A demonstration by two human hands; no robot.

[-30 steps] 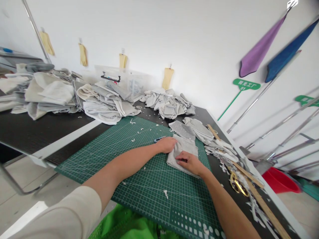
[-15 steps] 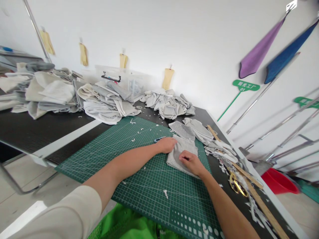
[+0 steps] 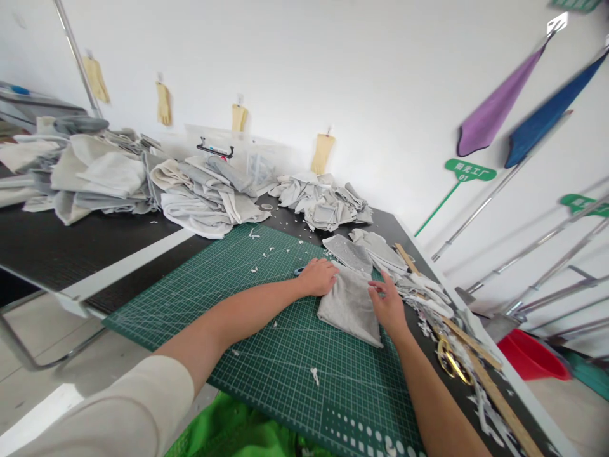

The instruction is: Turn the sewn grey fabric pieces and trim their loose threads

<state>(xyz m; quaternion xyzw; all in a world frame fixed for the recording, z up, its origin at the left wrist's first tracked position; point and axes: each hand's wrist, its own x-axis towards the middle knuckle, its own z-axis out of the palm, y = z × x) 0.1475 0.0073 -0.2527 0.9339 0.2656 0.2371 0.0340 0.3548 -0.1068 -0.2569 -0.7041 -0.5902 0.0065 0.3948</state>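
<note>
A folded grey cloth (image 3: 351, 308) lies on the green cutting mat (image 3: 266, 317). At its upper left corner is my left hand (image 3: 318, 277), its fingers closed on the cloth's edge. My right hand (image 3: 386, 301) is at the cloth's right edge, with its fingers apart. Just behind my left hand, a bit of a blue-handled tool (image 3: 299, 271) shows, mostly hidden. Another grey piece (image 3: 349, 252) rests right behind the cloth.
Piles of grey and white cloth (image 3: 109, 171) cover the back left, with a smaller pile (image 3: 326, 202) at the back. Gold-handled scissors (image 3: 454, 362), wooden strips (image 3: 499, 397) and scraps lie on the right. A clear box (image 3: 238, 149) stands behind.
My right hand has moved from the middle of the cloth to its right edge, and its fingers have opened. My left hand stays at the upper left corner.
</note>
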